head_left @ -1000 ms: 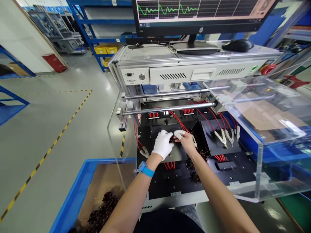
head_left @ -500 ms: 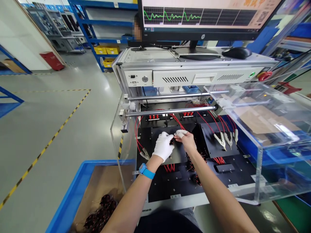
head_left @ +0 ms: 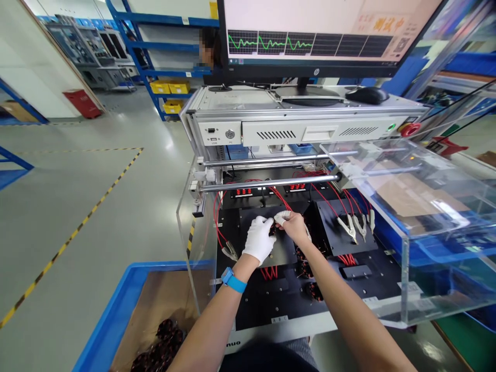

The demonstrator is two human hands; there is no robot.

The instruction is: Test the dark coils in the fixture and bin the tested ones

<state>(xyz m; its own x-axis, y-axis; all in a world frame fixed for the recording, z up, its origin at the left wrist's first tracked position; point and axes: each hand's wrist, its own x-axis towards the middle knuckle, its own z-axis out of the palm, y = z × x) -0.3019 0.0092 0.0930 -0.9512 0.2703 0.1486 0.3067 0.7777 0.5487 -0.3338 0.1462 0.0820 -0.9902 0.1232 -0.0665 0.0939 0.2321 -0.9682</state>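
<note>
Your left hand (head_left: pixel 259 238), in a white glove with a blue wristband (head_left: pixel 231 279) behind it, and your bare right hand (head_left: pixel 295 227), with white cots on its fingertips, meet over the black plate (head_left: pixel 284 250) at the middle of the worktop. Between them sits a small dark coil (head_left: pixel 273 228); the fingers of both hands are curled in around it and touch it, but how firmly each grips is hidden by the hands themselves. A red lead (head_left: pixel 279 195) runs from the sockets at the back down to where your right fingertips pinch.

Just right of your right wrist, more dark coils (head_left: pixel 303 258) lie on the black worktop, and another (head_left: pixel 314 291) sits nearer you. Further right, three metal clips (head_left: pixel 354 225) on red wires rest on a second black plate. One more clip (head_left: pixel 229 250) hangs at the left side on its red wire.

A clear cover (head_left: pixel 418 206) is slid aside to the right. Above the worktop stands a grey test unit (head_left: pixel 302 132), with a monitor (head_left: pixel 321 36) showing green traces and a mouse (head_left: pixel 366 95) on top. At your lower left, a blue bin (head_left: pixel 112 315) holds a heap of dark coils (head_left: pixel 158 343).
</note>
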